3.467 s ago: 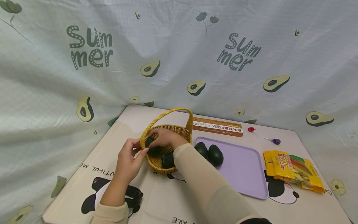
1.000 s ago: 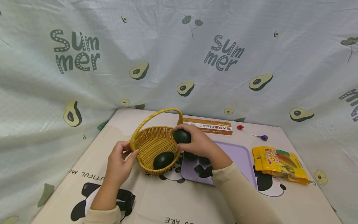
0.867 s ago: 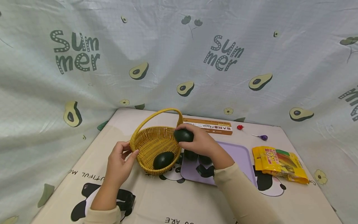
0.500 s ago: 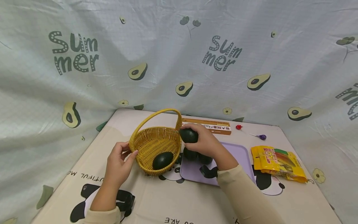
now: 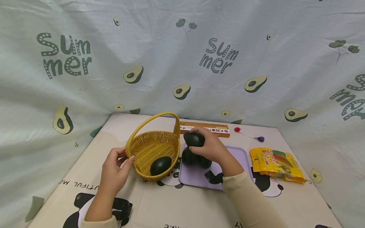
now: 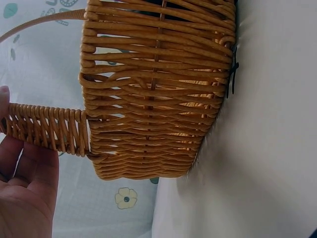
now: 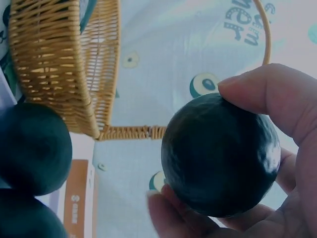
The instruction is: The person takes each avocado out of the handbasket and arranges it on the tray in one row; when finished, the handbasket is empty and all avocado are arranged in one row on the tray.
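Observation:
A yellow wicker basket stands on the printed table mat with one dark avocado inside. My left hand pinches its rim at the foot of the handle, thumb on one side and fingers on the other. My right hand grips a second dark avocado in the air just right of the basket. It hangs over two more avocados lying on the left end of a lilac tray. In the right wrist view those two lie beside the basket wall.
A long orange pasta box lies behind the tray. A red lollipop and a purple lollipop lie at the back right. A yellow snack bag lies right of the tray. Avocado-print cloth walls off the back and both sides.
My right hand lifted an avocado out of the basket and carried it right, over the tray's left end. The left hand stayed on the basket rim.

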`<act>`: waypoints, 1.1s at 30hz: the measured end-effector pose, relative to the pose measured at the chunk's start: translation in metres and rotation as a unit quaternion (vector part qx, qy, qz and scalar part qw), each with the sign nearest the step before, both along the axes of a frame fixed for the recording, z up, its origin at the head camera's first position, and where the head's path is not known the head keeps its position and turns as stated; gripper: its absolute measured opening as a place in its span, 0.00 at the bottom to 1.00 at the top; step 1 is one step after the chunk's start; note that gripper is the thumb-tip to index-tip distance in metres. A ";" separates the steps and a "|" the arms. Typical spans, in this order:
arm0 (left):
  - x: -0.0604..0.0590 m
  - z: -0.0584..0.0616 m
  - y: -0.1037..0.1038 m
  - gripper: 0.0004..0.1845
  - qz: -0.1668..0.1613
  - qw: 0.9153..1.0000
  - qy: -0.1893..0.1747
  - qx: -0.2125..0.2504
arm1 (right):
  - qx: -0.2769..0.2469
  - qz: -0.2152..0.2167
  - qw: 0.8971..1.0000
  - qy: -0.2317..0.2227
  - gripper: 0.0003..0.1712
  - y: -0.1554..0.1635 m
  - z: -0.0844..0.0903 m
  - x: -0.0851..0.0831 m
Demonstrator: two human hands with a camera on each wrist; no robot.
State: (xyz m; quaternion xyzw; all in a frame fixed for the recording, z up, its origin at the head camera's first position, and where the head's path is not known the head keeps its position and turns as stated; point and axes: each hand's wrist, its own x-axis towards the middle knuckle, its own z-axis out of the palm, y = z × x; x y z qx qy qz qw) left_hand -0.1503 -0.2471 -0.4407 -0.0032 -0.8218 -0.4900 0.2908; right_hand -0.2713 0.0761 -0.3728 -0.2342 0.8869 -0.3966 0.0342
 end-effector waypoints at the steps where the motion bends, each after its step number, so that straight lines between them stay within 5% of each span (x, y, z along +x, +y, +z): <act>1: 0.000 0.000 0.000 0.19 0.001 1.000 0.001 0.000 | 0.002 -0.005 1.000 -0.004 0.31 0.001 -0.001 0.000; 19: 0.000 -0.001 -0.001 0.19 0.004 1.000 0.005 -0.004 | -0.007 -0.057 0.998 -0.013 0.37 0.036 -0.015 -0.006; 33: 0.000 0.000 -0.001 0.19 0.002 1.000 0.001 -0.004 | -0.003 -0.096 0.995 -0.034 0.30 0.057 -0.031 -0.007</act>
